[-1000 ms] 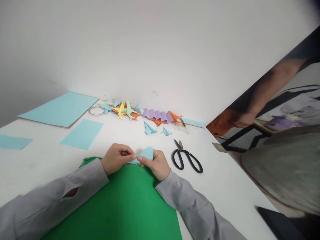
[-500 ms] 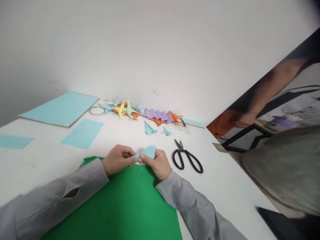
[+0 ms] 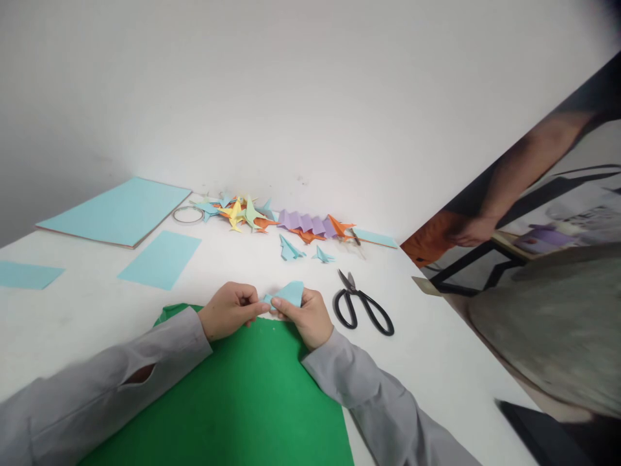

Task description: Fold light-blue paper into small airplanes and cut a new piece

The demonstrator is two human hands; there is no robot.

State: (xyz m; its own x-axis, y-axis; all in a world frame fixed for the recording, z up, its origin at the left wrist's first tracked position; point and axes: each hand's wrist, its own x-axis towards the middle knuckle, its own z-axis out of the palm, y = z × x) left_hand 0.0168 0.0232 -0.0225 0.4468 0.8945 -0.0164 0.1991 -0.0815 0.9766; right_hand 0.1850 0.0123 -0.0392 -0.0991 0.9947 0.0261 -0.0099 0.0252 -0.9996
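A small folded piece of light blue paper (image 3: 292, 293) is held over the far edge of a green cloth (image 3: 233, 395). My right hand (image 3: 313, 318) grips its wide part, thumb pressed on top and fingers behind. At the narrow end, my left hand (image 3: 229, 310) is closed, its thumb and forefinger pinching the paper's tip; the exact contact is partly hidden. Black-handled scissors (image 3: 356, 301) lie to the right of my right hand, blades slightly apart. Two small folded blue paper figures (image 3: 291, 249) sit beyond my hands.
Along the wall lie colourful folded paper figures (image 3: 242, 212), a pleated purple paper (image 3: 306, 222) and a tape ring (image 3: 188, 214). Blue sheets (image 3: 116, 210), a cut rectangle (image 3: 160, 259) and another blue piece (image 3: 32, 274) lie left. A person's arm (image 3: 519, 171) shows at right.
My left fingers have shifted slightly at the narrow end, showing more of its tip. The folded paper has tilted a little in my right hand. The rest stays put.
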